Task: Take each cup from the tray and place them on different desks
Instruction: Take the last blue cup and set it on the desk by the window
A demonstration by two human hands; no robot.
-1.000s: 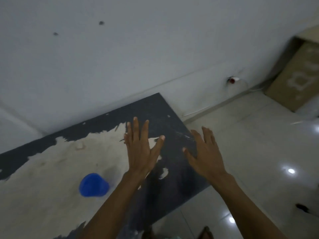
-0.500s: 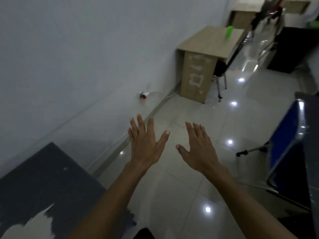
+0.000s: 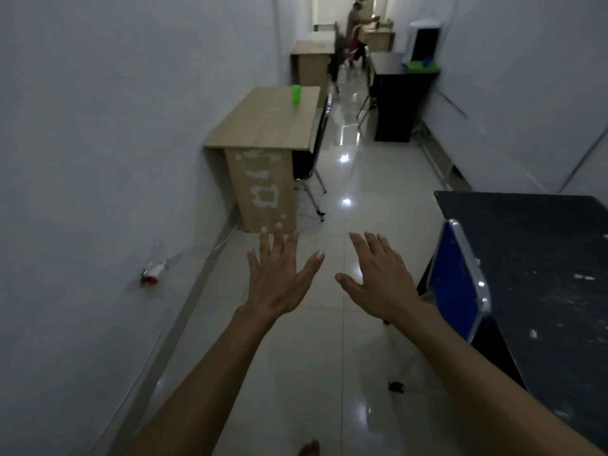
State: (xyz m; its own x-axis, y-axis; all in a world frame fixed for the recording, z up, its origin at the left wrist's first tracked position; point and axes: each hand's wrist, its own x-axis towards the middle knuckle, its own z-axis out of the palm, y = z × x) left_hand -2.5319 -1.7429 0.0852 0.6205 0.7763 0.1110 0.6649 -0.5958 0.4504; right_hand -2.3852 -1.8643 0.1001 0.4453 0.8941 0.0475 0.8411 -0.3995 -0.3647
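Observation:
My left hand (image 3: 279, 278) and my right hand (image 3: 381, 281) are stretched out in front of me over the tiled floor, fingers spread, holding nothing. A green cup (image 3: 296, 93) stands upright on a light wooden desk (image 3: 263, 126) along the left wall, well ahead of both hands. Far down the corridor a green tray (image 3: 422, 68) with something blue in it rests on a black desk (image 3: 396, 93) by the right wall.
A black desk (image 3: 539, 274) with a blue chair (image 3: 460, 284) pushed against it stands close on my right. Another wooden desk (image 3: 311, 57) and chairs follow farther along. A person (image 3: 357, 21) stands at the corridor's end. A white plug (image 3: 153, 269) lies by the left wall.
My view has swung right, away from the dark desk with the blue cup, to look down the corridor. Both hands stayed spread and empty in front of me.

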